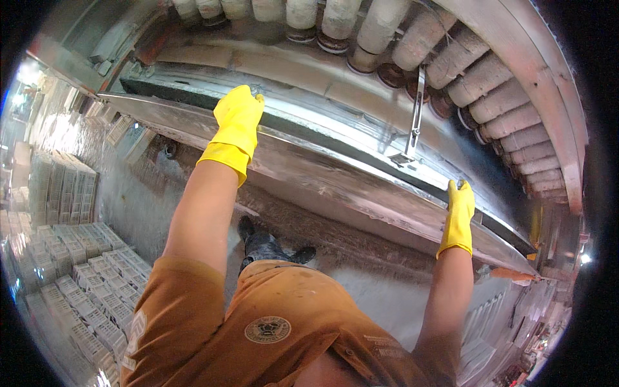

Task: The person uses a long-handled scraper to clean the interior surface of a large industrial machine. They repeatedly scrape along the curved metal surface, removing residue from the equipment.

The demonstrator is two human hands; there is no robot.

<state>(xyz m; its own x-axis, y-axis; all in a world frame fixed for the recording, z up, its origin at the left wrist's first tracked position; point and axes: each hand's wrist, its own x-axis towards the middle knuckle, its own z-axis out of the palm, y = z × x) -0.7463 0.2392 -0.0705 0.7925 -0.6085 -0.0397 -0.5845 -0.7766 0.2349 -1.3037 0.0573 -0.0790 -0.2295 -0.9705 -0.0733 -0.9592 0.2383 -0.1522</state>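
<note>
Yellow rubber gloves [237, 122], orange shirt [271, 322] (round badge).

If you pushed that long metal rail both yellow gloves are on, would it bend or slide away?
Probably neither. The long metal rail runs the machine's whole width and looks built in, so it is likely stiff and heavy. The left hand and right hand both rest on its edge. Its pale, dusty coating might make it a little slippery under rubber gloves.

Two yellow gloves [237, 122], one metal ledge [335, 171]
</note>
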